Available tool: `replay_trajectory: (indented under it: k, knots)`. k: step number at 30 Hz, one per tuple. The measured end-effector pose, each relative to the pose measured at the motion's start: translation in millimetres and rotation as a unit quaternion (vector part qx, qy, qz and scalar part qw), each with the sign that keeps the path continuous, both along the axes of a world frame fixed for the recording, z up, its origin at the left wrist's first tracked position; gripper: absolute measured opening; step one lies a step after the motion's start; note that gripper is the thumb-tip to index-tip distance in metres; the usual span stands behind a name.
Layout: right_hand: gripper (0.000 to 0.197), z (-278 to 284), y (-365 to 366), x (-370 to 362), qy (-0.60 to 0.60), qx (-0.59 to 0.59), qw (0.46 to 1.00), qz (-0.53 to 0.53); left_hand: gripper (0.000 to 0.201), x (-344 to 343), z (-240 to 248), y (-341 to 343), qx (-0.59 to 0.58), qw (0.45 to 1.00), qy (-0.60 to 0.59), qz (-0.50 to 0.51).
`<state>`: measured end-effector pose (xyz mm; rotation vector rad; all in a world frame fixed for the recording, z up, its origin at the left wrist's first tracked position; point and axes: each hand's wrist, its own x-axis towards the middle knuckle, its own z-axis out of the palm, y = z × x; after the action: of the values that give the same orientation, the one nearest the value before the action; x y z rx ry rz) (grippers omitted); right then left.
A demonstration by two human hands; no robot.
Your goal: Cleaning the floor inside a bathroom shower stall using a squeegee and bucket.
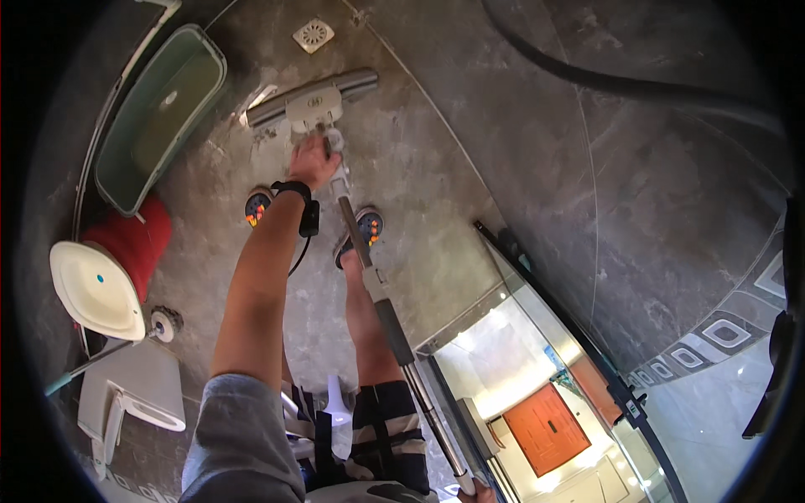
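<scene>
A long-handled sponge mop slants across the middle of the view. Its white head (314, 107) and wide grey sponge bar (359, 81) are at the far end. My left hand (314, 162) is closed at the mop's neck, just below the head, with a dark strap around the wrist. The grey and silver pole (392, 323) runs down toward me. At the lower edge my right hand (478, 492), only partly in view, is wrapped round the pole's near end. I cannot tell whether the sponge touches the floor.
A green tub (159, 117) holding murky water stands at far left. Nearer are a white basin (99, 289) on a red bucket (144, 243), a round brush (166, 324) and a white stool (138, 386). A drain (313, 35), dark hose (629, 84) and glass door (537, 310) surround the floor.
</scene>
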<state>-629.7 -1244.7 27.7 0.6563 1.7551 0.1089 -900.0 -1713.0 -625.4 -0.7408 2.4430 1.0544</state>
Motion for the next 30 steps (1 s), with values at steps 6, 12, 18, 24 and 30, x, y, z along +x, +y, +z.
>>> replay_trajectory:
  k: [6, 12, 18, 24, 30]
  knots:
    - [0.052, -13, -48, -44, -0.088, -0.013, 0.996, 0.003, 0.072, 73, 33, 28, -0.005, 0.974, 0.083, 0.209]
    - [0.025, -14, -42, -30, 0.108, -0.018, 0.979, 0.170, 0.077, 76, 128, 86, 0.604, 0.620, -0.248, 0.435]
    - [0.023, -19, -53, -35, 0.165, -0.052, 0.963, 0.208, 0.033, 116, 92, 125, 0.514, 0.708, -0.171, 0.453]
    - [0.021, 25, 28, 4, 0.224, -0.057, 0.946, 0.228, 0.010, 150, 158, 206, 0.483, 0.673, -0.096, 0.551]
    - [0.023, 44, 76, 49, 0.217, 0.032, 0.942, 0.254, 0.028, 131, 247, 261, 0.520, 0.658, -0.193, 0.509]
